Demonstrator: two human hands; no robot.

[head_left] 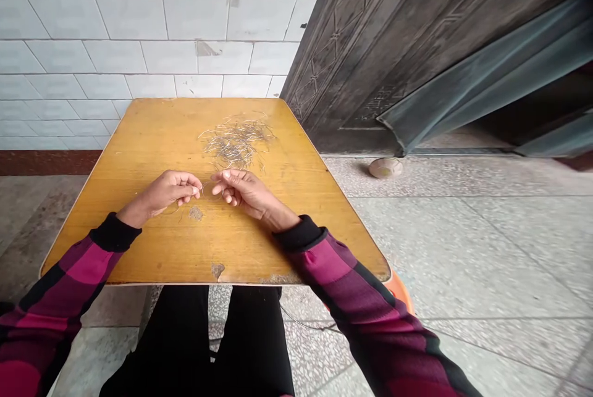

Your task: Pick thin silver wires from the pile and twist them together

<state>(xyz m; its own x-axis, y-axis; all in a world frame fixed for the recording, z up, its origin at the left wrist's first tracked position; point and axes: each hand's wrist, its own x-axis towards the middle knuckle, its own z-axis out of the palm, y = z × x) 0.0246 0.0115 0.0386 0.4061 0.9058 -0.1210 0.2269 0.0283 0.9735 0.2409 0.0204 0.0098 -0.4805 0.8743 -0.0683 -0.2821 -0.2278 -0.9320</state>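
My left hand (167, 191) and my right hand (241, 190) rest close together on a small yellow wooden table (139, 150). Both hands are pinched, and a thin piece of wire (207, 189) runs between their fingertips. A loose pile of several thin metal wires (236, 139) lies on the table just beyond my hands. Both sleeves are pink and black plaid with black cuffs.
A white tiled wall (139, 33) rises behind the table. A dark carved wooden door (393, 45) stands at the right. A small round bowl-like object (385, 167) sits on the stone floor by the door. Something orange (402, 291) shows under the table's right corner.
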